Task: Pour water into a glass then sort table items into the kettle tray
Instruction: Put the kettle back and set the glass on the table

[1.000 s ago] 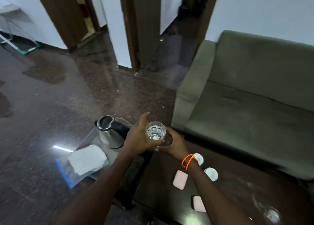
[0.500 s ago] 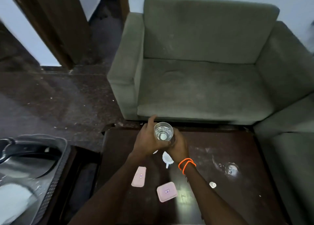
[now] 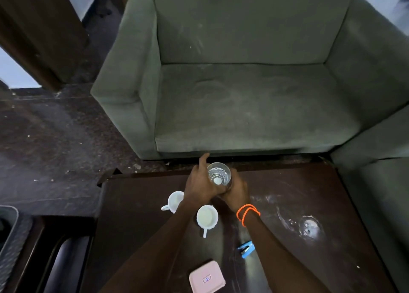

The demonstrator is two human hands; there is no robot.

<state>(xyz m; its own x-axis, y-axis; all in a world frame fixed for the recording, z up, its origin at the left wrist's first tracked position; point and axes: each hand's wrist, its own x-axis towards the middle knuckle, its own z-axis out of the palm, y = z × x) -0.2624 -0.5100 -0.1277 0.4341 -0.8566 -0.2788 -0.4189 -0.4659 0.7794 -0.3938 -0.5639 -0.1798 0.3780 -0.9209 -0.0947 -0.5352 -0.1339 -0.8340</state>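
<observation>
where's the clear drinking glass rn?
Head view, centre: the clear drinking glass is gripped between the left hand and right hand, above the dark wooden table's far edge, just beyond two white cups.

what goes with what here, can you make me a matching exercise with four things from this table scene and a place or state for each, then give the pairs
Things:
1. glass
2. blue packet
3. pink box
4. orange bands

Places or states:
A. around the right wrist
B. flat on the dark table, nearest the bottom edge of the view
C. held upright between the left hand and the right hand, water inside
D. on the table beside the right forearm

Pairs: 1-C, 2-D, 3-B, 4-A
</observation>
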